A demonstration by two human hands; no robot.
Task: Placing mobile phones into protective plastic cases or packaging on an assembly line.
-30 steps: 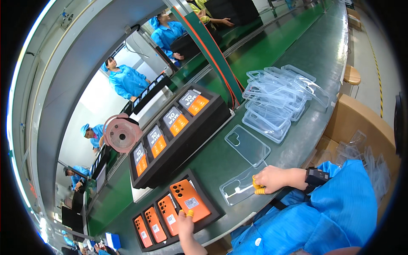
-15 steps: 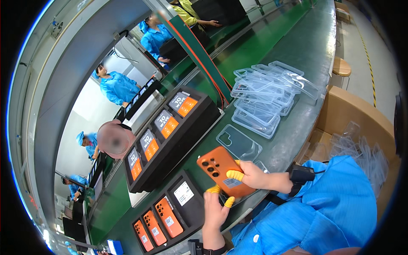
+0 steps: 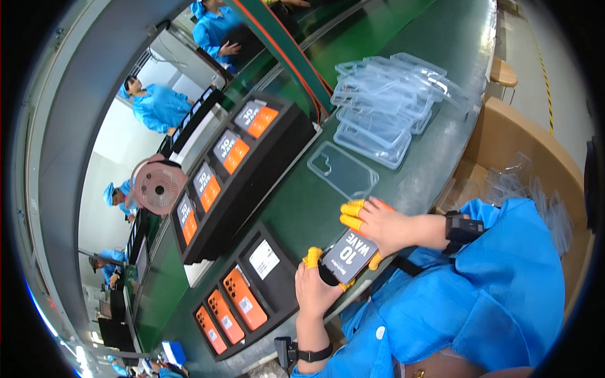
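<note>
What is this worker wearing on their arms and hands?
Both arms are in loose bright blue sleeves. A black strap circles each wrist: one on the right wrist, one on the left wrist. The left hand and right hand are ungloved, with small yellow-orange rubber cots on several fingers.

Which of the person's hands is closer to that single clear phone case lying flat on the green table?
The right hand. It sits just below the clear case, gripping the phone's upper end. The left hand holds the phone's lower end, farther away.
</note>
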